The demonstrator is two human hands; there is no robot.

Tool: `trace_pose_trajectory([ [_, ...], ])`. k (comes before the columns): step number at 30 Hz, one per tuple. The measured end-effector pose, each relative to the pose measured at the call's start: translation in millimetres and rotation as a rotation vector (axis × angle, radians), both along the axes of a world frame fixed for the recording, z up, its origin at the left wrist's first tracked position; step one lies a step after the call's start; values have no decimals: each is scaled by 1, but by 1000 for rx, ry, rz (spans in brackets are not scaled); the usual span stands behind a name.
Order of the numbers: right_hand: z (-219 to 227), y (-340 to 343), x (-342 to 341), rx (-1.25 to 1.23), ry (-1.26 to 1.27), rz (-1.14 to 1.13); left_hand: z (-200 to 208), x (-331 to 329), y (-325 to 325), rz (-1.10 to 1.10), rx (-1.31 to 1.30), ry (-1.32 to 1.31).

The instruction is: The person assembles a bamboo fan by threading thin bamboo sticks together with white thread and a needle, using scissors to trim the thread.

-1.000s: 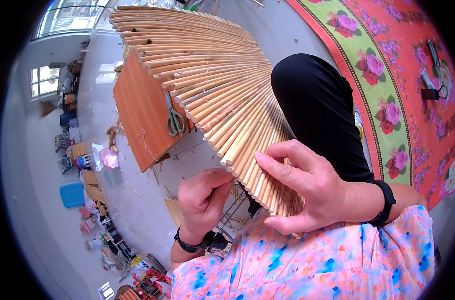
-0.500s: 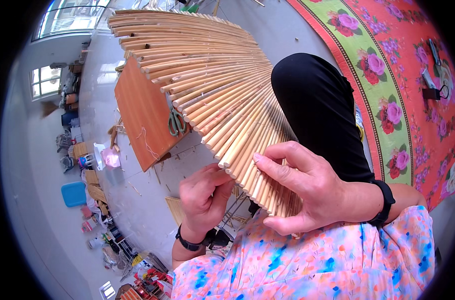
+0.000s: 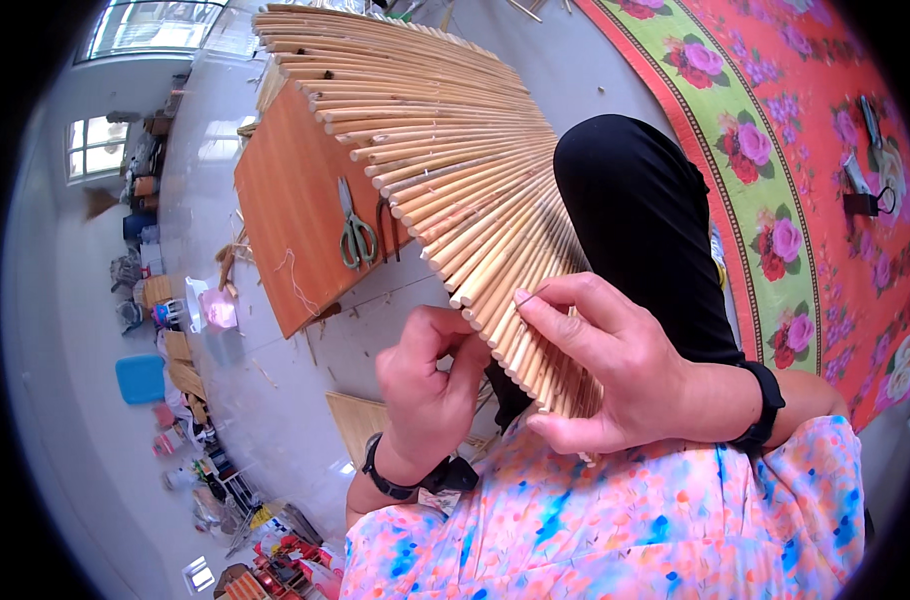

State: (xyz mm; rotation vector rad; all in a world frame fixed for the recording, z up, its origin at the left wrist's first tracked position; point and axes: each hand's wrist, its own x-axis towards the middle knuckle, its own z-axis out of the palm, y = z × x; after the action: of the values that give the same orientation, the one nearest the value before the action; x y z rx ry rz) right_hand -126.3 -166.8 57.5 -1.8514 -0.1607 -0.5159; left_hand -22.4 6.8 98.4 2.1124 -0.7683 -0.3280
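A fan-shaped mat of pale reed sticks (image 3: 455,160) lies slantwise before me, its narrow end close to my body. My right hand (image 3: 625,370) grips that end, its thumb at the lower edge and its other fingers on the upper face. A thin dark sliver shows at its fingertips; what it is I cannot make out. Beside the mat's left edge, my left hand (image 3: 430,375) is closed with thumb and forefinger pressed together at the stick ends. Anything in that pinch is hidden.
Scissors (image 3: 355,230) and a dark curved tool (image 3: 387,228) lie by a brown wooden board (image 3: 295,215) at left. My bent knee (image 3: 635,220) stands against the mat's right side. A floral cloth (image 3: 775,180) spreads at right; a blue tray (image 3: 146,380) is far left.
The mat has shifted slightly right in view, showing more of the scissors and the dark tool. My left hand has moved a little right; my right hand keeps its hold.
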Motion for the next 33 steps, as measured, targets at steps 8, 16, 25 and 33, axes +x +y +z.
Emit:
trace_pose_trajectory([
  [8,0,-1,1,-77,-9,4,10,-3,-7,-44,28,41],
  [16,2,11,3,-128,76,-95,14,0,-23,4,-163,110],
  [25,7,-11,-1,62,221,-148,54,126,-52,-269,192,-1003],
  [33,20,-41,-26,18,373,-124,80,164,-113,-831,692,-1068],
])
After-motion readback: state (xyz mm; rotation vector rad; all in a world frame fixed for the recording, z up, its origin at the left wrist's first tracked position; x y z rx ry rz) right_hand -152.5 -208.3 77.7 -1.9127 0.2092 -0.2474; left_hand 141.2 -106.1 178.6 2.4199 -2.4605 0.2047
